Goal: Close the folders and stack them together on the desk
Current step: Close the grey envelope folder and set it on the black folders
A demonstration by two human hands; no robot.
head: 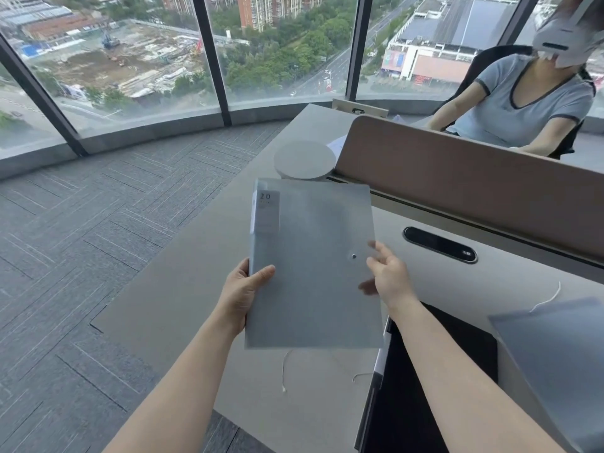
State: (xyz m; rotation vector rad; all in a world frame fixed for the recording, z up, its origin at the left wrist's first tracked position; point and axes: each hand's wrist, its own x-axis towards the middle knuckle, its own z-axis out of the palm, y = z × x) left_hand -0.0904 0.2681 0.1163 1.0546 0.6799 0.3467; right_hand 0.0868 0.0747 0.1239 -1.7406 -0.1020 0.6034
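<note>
The left hand [243, 289] grips the closed, translucent grey plastic folder [310, 266] by its spine edge, above the grey tabletop [183, 289]. The right hand [387, 273], fingers loose, hovers over its cover near the button; best wind the string there before stacking.

there were 2 grey folders: 1 closed folder [313, 266] at the middle and 1 second folder [562, 361] at the right edge. 2 hands showed, a left hand [243, 289] and a right hand [387, 273]. 1 desk [170, 295], 1 round disc [304, 159], 1 brown divider [474, 181], 1 oval slot [439, 245], 1 seated person [523, 106], and 2 white strings [283, 371] [549, 299] were counted.
</note>
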